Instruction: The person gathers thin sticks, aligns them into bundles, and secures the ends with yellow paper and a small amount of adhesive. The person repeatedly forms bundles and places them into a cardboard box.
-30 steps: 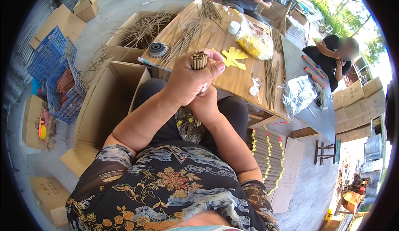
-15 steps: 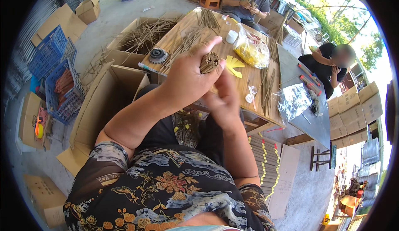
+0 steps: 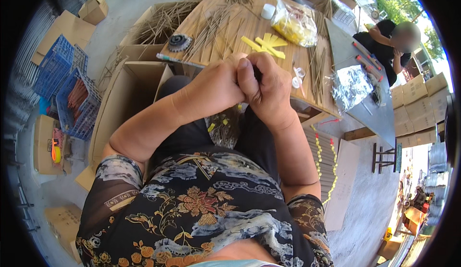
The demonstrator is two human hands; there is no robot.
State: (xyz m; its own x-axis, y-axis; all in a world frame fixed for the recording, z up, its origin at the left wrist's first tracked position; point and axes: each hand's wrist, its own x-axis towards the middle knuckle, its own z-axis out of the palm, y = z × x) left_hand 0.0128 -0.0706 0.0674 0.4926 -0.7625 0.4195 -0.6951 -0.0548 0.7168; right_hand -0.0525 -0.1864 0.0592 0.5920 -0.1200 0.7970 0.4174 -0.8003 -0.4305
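My left hand (image 3: 213, 87) and my right hand (image 3: 270, 84) are closed and pressed together in front of my chest, at the near edge of the wooden table. My left fingers are curled round the bundle of thin brown sticks seen in them half a second ago; the hands now cover it. My right fingers are bent over, with the thumb pressed against the left hand. What they grip, if anything, is hidden. Just beyond my hands lie yellow strips (image 3: 270, 43), some crossing each other.
Loose thin sticks (image 3: 211, 29) and a dark round toothed thing (image 3: 179, 42) lie on the table. A plastic bag (image 3: 297, 27) of yellow pieces sits farther back. Open cardboard boxes (image 3: 108, 106) stand at my left. A person (image 3: 377, 36) sits at the right beyond a grey table (image 3: 343, 43).
My right hand has come up against my left, and both have closed together, covering the bundle's end. The view has shifted, so the far person is mostly cut off.
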